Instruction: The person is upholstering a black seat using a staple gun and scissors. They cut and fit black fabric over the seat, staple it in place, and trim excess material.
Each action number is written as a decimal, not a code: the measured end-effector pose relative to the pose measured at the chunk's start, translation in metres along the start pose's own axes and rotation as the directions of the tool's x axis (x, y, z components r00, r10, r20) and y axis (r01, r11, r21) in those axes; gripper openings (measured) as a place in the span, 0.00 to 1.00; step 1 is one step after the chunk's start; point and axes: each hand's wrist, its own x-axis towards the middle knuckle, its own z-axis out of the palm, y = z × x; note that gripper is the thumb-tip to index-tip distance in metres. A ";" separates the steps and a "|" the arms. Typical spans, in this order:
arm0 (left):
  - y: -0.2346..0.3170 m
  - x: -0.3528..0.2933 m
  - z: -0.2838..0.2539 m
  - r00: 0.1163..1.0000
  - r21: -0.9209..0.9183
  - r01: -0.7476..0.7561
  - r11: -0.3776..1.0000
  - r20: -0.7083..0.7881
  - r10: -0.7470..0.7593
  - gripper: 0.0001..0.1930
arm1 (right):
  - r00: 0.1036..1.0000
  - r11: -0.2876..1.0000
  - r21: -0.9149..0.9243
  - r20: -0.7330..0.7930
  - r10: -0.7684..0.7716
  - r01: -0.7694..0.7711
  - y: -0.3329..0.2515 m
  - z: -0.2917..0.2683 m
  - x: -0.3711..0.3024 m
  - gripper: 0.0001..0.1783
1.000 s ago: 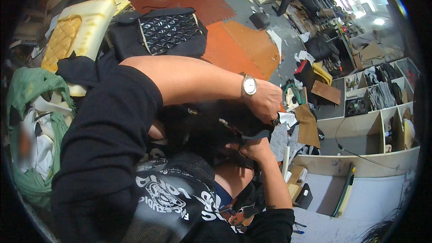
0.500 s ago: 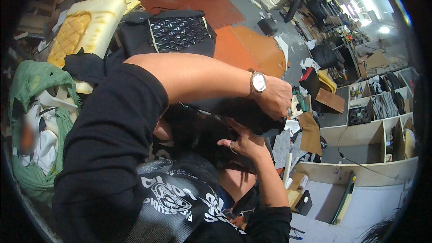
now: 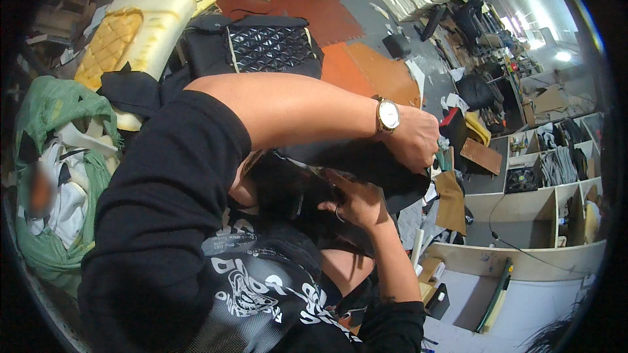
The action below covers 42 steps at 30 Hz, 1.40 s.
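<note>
My left arm, with a watch (image 3: 387, 116) at the wrist, reaches across to the right. At its end my left hand (image 3: 417, 138) is closed on the edge of a black sheet of fabric or leather (image 3: 350, 157). Below it, my right hand (image 3: 360, 204) is closed around scissors (image 3: 337, 210); a dark loop shows by the thumb. A shiny blade-like strip runs left from the fingers against the black material, partly lost in shadow. The material spreads over my lap, and its lower folds merge with my dark clothing.
Ahead lie a black quilted seat cover (image 3: 271, 46) and a yellow foam seat cushion (image 3: 134, 33). A green sack (image 3: 49, 108) of scraps stands at left. Orange-brown sheets (image 3: 386, 72) cover the floor ahead. Wooden shelving (image 3: 523, 209) with stored items is at right.
The view has shifted slightly, so most things appear a little farther right. Both hands keep their hold on the black material and scissors, with little movement between them.
</note>
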 end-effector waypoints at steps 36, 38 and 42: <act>-0.032 -0.024 -0.058 0.993 0.174 0.110 0.979 0.028 -0.116 0.15 | 0.997 0.994 -0.087 0.049 -0.056 0.060 -0.031 0.003 0.041 0.47; -0.042 -0.025 -0.062 0.992 0.173 0.118 0.978 -0.067 -0.107 0.13 | 0.993 0.998 -0.056 0.114 -0.021 0.028 -0.029 0.005 0.044 0.46; -0.060 -0.042 -0.069 0.978 0.177 0.140 0.974 -0.180 -0.108 0.15 | 0.995 0.992 0.087 0.032 -0.092 0.089 -0.024 0.003 0.041 0.43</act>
